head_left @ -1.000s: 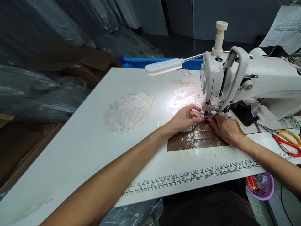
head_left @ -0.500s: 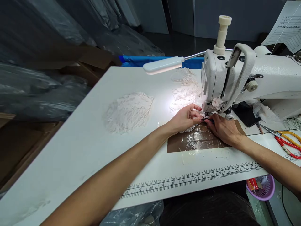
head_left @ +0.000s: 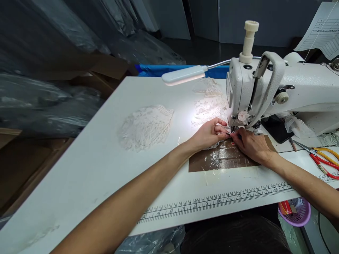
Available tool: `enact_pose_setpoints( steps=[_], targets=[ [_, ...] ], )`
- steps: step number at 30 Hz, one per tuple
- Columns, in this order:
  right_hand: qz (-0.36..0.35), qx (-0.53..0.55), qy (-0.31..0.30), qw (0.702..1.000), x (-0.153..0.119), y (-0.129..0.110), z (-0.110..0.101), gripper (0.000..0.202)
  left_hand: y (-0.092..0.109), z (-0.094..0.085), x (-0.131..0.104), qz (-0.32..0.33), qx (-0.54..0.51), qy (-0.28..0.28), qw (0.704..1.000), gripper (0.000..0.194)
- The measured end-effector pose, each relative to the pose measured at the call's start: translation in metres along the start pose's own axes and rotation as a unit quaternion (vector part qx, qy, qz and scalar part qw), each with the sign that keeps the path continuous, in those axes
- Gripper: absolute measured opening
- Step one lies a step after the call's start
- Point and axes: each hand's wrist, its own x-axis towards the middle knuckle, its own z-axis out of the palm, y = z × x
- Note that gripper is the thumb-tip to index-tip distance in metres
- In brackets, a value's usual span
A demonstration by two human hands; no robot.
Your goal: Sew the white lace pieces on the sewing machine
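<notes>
Lace (head_left: 212, 146) lay by the sewing machine's (head_left: 304, 83) needle, inward of the worktop's (head_left: 87, 169) front edge, seemingly unfinished; left hand (head_left: 208, 134) and right hand (head_left: 253, 144) met there, fingers bunched, what either grip held unclear.

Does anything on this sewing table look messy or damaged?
Yes: the brown patch under the hands has a ragged, whitish worn-looking area, and loose thread-like scraps lie by its front edge. The cause isn't clear.
</notes>
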Motion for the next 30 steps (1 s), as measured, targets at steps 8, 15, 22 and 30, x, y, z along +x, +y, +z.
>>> enact_pose_setpoints(
  steps=[8, 15, 22, 30],
  targets=[
    [-0.077, 0.021, 0.101, 0.992, -0.01, 0.002, 0.002, 0.038, 0.001, -0.001, -0.004, 0.024, 0.028, -0.013, 0.999, 0.042],
    [-0.312, 0.062, 0.207, 0.925, -0.06, 0.03, -0.009, 0.047, 0.041, -0.023, -0.031, 0.178, 0.273, 0.069, 0.943, 0.027],
    [-0.088, 0.075, 0.162, 0.98, -0.036, 0.058, 0.002, 0.034, 0.028, -0.011, -0.027, 0.294, 0.419, 0.06, 0.857, 0.023],
    [-0.062, 0.192, 0.073, 0.977, 0.0, 0.044, 0.003, 0.021, 0.0, 0.009, -0.013, 0.317, 0.451, -0.006, 0.834, 0.03]
  ],
)
